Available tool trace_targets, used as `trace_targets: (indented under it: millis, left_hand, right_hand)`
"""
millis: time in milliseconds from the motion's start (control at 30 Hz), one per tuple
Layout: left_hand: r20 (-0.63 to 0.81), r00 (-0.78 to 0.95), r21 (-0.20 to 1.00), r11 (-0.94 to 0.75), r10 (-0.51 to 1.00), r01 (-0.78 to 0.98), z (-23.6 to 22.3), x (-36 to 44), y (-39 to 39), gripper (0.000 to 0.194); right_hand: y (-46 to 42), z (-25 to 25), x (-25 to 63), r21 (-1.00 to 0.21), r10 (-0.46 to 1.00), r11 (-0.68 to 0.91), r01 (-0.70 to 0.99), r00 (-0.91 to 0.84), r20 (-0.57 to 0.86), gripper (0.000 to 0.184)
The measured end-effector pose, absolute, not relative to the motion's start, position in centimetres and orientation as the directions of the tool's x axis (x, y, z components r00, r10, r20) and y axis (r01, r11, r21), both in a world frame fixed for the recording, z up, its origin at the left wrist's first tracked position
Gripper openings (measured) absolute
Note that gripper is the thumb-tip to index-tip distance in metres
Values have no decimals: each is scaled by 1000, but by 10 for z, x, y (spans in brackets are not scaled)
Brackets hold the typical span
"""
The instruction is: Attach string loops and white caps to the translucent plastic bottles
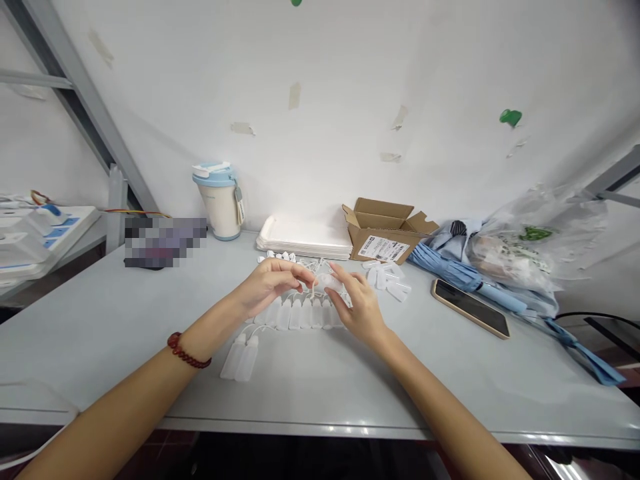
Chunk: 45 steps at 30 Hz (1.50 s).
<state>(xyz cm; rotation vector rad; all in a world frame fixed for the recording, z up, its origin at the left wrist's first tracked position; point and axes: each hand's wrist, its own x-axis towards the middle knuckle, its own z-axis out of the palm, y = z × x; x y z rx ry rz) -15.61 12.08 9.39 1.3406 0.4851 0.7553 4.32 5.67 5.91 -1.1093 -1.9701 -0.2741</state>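
Above the middle of the table, my left hand (pixel 277 283) is closed in a pinch on a thin white cord (pixel 314 291). My right hand (pixel 361 303) grips a small translucent white plastic piece (pixel 330 282) between thumb and fingers, close to the left fingertips. Below both hands lies a row of similar flat plastic pieces (pixel 303 315) with white cords at their tops. Two more corded pieces (pixel 240 357) rest nearer the front edge, by my left forearm. Right of my right hand is a loose pile of translucent pieces (pixel 387 277); no cords show on these.
Behind the hands stand a stack of white trays (pixel 305 237), an open cardboard box (pixel 385 230) and small white parts (pixel 277 256). A lidded cup (pixel 217 203) stands back left. A phone (pixel 470 308), blue umbrella (pixel 450 267) and plastic bag (pixel 530 247) lie right.
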Motion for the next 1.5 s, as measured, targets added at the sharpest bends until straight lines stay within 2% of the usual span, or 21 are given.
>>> trace_targets:
  millis: [100, 200, 267, 333, 433, 500, 600, 700, 833, 933, 1033, 1200, 1367, 1500]
  left_hand:
    - [94, 667, 977, 61, 739, -205, 94, -156, 120, 21]
    - [85, 672, 976, 74, 736, -205, 94, -155, 120, 20]
    - [83, 675, 971, 91, 733, -219, 95, -155, 119, 19]
    - [94, 664, 962, 103, 742, -252, 96, -154, 117, 18]
    - [158, 615, 968, 2, 772, -252, 98, -152, 113, 10]
    - [229, 589, 973, -158, 775, -170, 101, -151, 108, 5]
    - [364, 550, 898, -439, 752, 7, 105, -148, 99, 4]
    - [524, 533, 727, -675, 665, 128, 104, -145, 93, 6]
    - [678, 558, 454, -869, 479, 195, 94, -143, 92, 23]
    - [699, 608, 293, -926, 377, 238, 89, -143, 94, 32]
    - [680, 648, 252, -940, 342, 230, 89, -145, 96, 37]
    - [641, 680, 252, -935, 356, 251, 90, -145, 95, 45]
    - [672, 635, 299, -924, 382, 240, 87, -144, 95, 44]
    - [685, 634, 281, -933, 360, 225, 86, -144, 97, 40]
  right_hand:
    - [58, 58, 44, -161, 605, 597, 786, -308, 735, 47]
    - [57, 60, 44, -215, 619, 615, 759, -296, 727, 45]
    - [54, 63, 42, -348, 672, 614, 708, -238, 701, 42]
    - [49, 68, 38, -568, 778, 565, 598, -158, 608, 39]
    - [40, 75, 29, -883, 924, 383, 271, -128, 361, 40]
    - [35, 79, 23, -966, 954, 254, 46, -178, 242, 41]
    - [32, 83, 18, -981, 963, 156, -117, -203, 177, 41]
    - [34, 84, 19, -981, 970, 121, -155, -192, 150, 40]
    - [37, 80, 22, -979, 981, 92, -183, -150, 120, 42]
    - [38, 77, 24, -976, 987, 79, -204, -121, 105, 39]
    - [38, 78, 25, -967, 984, 57, -247, -153, 97, 34]
    - [36, 81, 24, -955, 980, 15, -297, -183, 72, 31]
    - [36, 83, 24, -967, 981, 39, -252, -172, 85, 30]
    - [37, 83, 25, -972, 983, 51, -230, -161, 89, 33]
